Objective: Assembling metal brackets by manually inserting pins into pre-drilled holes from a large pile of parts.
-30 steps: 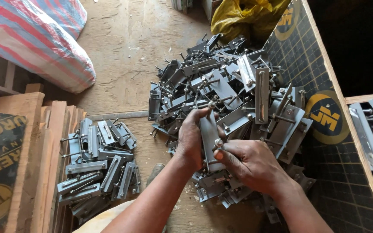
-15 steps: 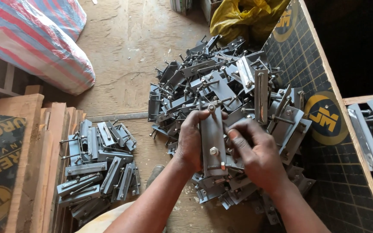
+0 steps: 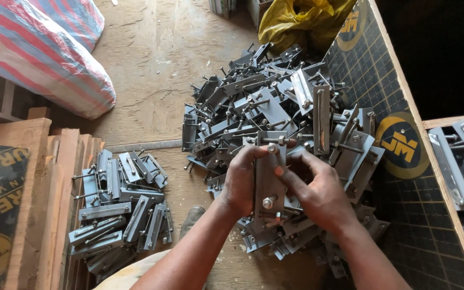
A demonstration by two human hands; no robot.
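1. Biggest thing here is the dusty concrete floor (image 3: 157, 64), with everything spread out on it.
2. Top left, a red, white and blue striped woven sack (image 3: 38, 53) bulges on the floor, and a yellow bag (image 3: 296, 21) sits crumpled at the top.
3. On the right, a dark gridded board (image 3: 404, 177) stands tilted, its wooden edge running down to the corner.
4. On the left, wooden planks (image 3: 38, 182) lie stacked side by side.
5. Now the big pile of grey metal brackets (image 3: 275, 107), bolts poking out every way, heaped against the board.
6. A smaller pile of brackets (image 3: 122, 209) lies beside the planks, well apart from the big one.
7. And over the big pile's near edge, a single bracket (image 3: 268, 182) is held upright between both hands.
8. The left hand (image 3: 240, 182) wraps around its left edge, thumb up near the top bolt.
9. The right hand (image 3: 318, 193) pinches the right edge, fingertips on the plate's face.
10. A hex nut (image 3: 268, 202) shows on the plate's lower part.
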